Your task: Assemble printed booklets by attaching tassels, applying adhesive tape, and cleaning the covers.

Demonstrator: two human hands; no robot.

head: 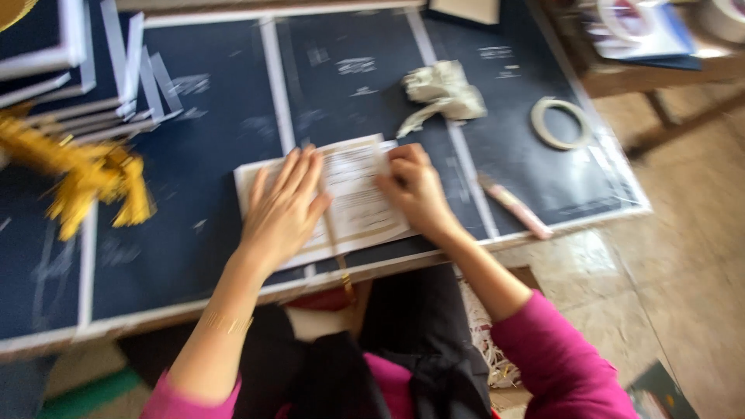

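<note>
At the centre of the frame I record one flat white printed card sheet with a tan border point(353, 203), lying on the dark navy work surface with white strips point(209, 155) and touching it along its full underside. The left hand point(285, 209) lies flat on the sheet's left half, fingers spread and unclenched, pressing down rather than gripping. The right hand point(415, 190) is partly curled at the sheet's upper right edge; motion blur prevents me from telling whether it pinches the edge or only bears on it. I judge the sheet light, thin and moderately stiff, liable to crease or slide on the smooth surface; best taken by an edge or corner with the other palm steadying it. One thin gold ribbon point(335, 256) runs down from under the left hand past the table edge. Counted elsewhere: one crumpled pale cloth point(444, 91) upper centre, one white tape ring point(560, 122) upper right, one pale pink pen-like tool point(514, 206) right of the sheet, one bunch of yellow tassels point(89, 178) at left, and a stack of navy boards with white edges point(70, 62) upper left, number uncertain.
</note>
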